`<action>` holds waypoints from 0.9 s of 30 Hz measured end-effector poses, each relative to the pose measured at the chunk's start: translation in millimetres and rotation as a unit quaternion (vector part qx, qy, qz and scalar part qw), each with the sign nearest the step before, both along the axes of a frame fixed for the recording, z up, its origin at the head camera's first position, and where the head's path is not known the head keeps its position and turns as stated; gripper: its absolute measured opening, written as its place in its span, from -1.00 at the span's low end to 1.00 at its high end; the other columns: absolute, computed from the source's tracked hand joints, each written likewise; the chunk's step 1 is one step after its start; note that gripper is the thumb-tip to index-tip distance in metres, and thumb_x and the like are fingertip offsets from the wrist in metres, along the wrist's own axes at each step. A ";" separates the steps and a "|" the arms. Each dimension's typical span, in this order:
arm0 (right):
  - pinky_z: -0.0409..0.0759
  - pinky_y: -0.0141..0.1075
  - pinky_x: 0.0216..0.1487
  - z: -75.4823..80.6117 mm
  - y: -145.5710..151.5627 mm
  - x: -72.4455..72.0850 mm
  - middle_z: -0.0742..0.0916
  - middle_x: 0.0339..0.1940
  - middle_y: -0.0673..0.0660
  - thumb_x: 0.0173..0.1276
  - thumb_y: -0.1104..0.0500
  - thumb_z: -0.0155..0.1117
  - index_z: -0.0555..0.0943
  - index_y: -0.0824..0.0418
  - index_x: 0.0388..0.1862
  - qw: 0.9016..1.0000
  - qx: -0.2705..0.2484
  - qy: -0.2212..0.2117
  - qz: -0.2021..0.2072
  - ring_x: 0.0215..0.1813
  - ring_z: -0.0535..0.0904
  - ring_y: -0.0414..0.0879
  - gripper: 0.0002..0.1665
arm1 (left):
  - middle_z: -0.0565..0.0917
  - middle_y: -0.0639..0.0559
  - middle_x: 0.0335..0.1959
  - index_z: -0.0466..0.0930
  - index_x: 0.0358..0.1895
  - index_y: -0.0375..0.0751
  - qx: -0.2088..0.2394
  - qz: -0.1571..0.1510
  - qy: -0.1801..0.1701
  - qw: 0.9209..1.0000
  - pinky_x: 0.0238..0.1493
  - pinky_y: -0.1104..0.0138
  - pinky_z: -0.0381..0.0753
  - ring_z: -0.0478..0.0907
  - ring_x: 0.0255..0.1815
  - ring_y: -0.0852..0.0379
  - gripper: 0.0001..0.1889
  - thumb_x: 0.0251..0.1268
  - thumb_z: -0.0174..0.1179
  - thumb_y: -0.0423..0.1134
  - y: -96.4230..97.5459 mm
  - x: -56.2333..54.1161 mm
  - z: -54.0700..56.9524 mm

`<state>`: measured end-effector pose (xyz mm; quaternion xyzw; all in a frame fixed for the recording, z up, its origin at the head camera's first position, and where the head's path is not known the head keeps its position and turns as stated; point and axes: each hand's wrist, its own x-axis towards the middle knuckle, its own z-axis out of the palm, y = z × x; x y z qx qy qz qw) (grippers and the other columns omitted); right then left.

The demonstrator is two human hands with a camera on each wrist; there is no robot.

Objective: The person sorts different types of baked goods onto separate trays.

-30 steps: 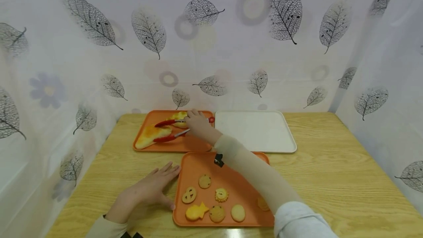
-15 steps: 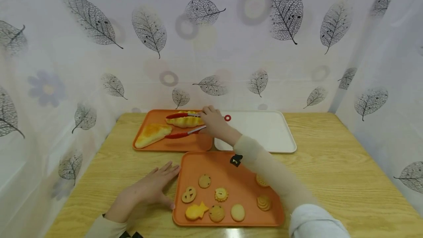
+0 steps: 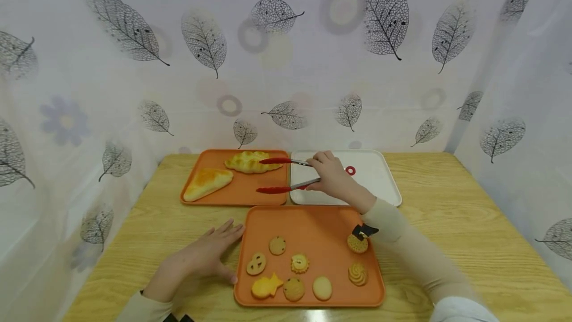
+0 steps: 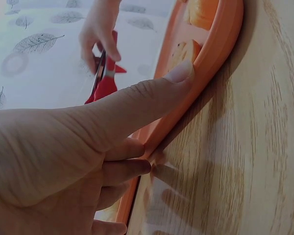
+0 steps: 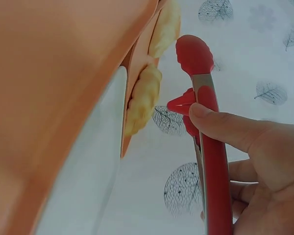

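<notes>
My right hand (image 3: 332,175) grips a pair of red-tipped tongs (image 5: 216,181) with metal arms. Their tips are spread apart with nothing between them, over the right part of the back orange tray (image 3: 250,195); the hand itself is above the white tray (image 3: 380,183). On that orange tray lie a triangular bread (image 3: 207,184) and a braided bread (image 3: 250,162), the upper tong tip overlapping the braided one in the head view. My left hand (image 3: 203,255) has its fingers spread, fingertips and thumb at the left edge of the front orange tray (image 3: 308,217).
Several cookies lie on the front tray, among them a pretzel cookie (image 3: 256,264), a fish-shaped one (image 3: 266,286) and a swirl cookie (image 3: 357,274). All three trays stand on a wooden table (image 3: 447,222). A leaf-print curtain (image 3: 313,73) hangs behind and at both sides.
My right hand has carried the tongs rightward, away from the triangular bread, from the back orange tray to over the white tray. Both breads stay on their tray. The left hand has not moved.
</notes>
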<state>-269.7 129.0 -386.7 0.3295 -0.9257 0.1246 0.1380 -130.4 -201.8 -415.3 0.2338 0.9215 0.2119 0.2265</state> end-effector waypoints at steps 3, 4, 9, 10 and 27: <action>0.48 0.00 -0.16 -2.9 18.1 9.8 0.58 -0.05 0.23 -0.12 0.00 0.65 0.57 0.33 0.10 1.000 -0.006 -0.007 -0.006 0.02 0.42 0.14 -0.19 | 0.10 -0.23 0.56 0.04 0.54 -0.25 0.002 0.002 -0.002 1.000 0.48 -0.30 -0.13 -0.18 0.62 -0.23 0.22 -0.18 0.44 0.28 1.1 0.7 -1.1; 0.48 0.00 -0.16 -3.8 23.9 13.1 0.58 -0.05 0.23 -0.12 0.00 0.65 0.57 0.34 0.10 1.000 -0.008 -0.010 -0.008 0.02 0.41 0.14 -0.19 | 0.10 -0.23 0.56 0.04 0.54 -0.25 0.003 0.003 -0.003 1.000 0.48 -0.30 -0.13 -0.18 0.62 -0.23 0.22 -0.19 0.44 0.28 1.6 0.9 -1.5; 0.45 -0.01 -0.17 -6.6 50.7 29.0 0.58 -0.06 0.25 -0.14 0.03 0.66 0.58 0.37 0.09 0.999 -0.025 -0.019 -0.021 0.00 0.41 0.16 -0.19 | 0.11 -0.24 0.56 0.04 0.54 -0.26 0.002 0.000 0.003 1.000 0.47 -0.31 -0.11 -0.17 0.61 -0.25 0.23 -0.21 0.44 0.28 2.8 1.0 -4.5; 0.45 0.00 -0.16 -7.3 55.9 32.1 0.59 -0.06 0.25 -0.14 0.04 0.66 0.58 0.38 0.09 0.999 -0.028 -0.019 -0.024 0.00 0.41 0.17 -0.19 | 0.11 -0.25 0.56 0.04 0.54 -0.27 0.002 -0.001 0.005 1.000 0.47 -0.31 -0.11 -0.17 0.61 -0.26 0.24 -0.21 0.44 0.28 3.0 0.9 -5.1; 0.46 -0.04 -0.15 -20.3 132.4 90.7 0.62 -0.14 0.21 -0.28 0.14 0.71 0.61 0.39 0.04 0.998 -0.051 0.002 -0.044 -0.09 0.44 0.09 -0.18 | 0.09 -0.25 0.56 0.03 0.54 -0.26 0.004 0.009 0.005 1.000 0.46 -0.32 -0.11 -0.18 0.61 -0.26 0.23 -0.19 0.43 0.28 8.4 0.4 -8.3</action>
